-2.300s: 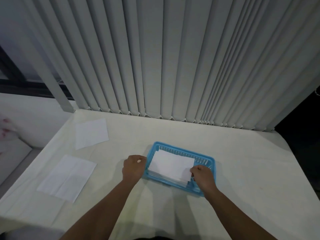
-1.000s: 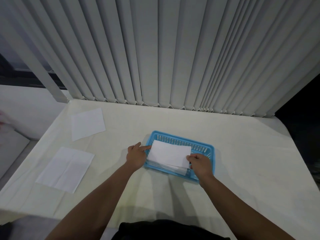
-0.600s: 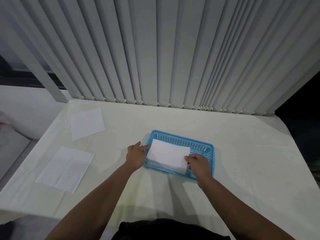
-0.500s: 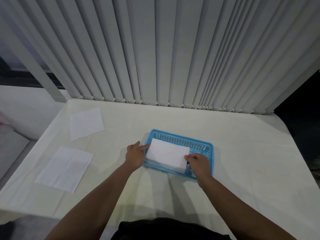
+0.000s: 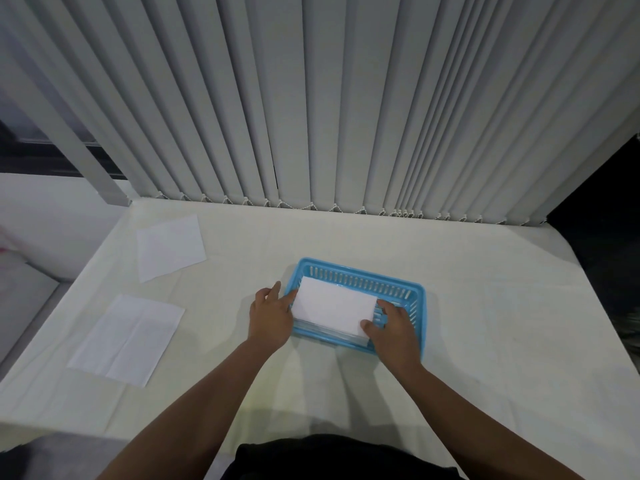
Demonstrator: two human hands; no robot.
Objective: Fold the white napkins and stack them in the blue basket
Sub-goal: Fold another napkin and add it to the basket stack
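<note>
1. Since 2.3 s ago, both hands shifted slightly – folded napkin [image 5: 334, 310] now lies squarely on the stack in the blue basket [image 5: 414, 295].
2. Left hand [image 5: 272, 315] and right hand [image 5: 393, 327] press its ends with loose, empty grip (placing step).
3. Next – fetch the unfolded napkin [image 5: 126, 339] from the tabletop [image 5: 485, 306].

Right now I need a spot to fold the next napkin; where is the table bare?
The widest bare patch lies right of the basket, out to the table edge. Another runs between the basket and the blinds. The left side is taken by two flat napkins; both hands crowd the basket.
</note>
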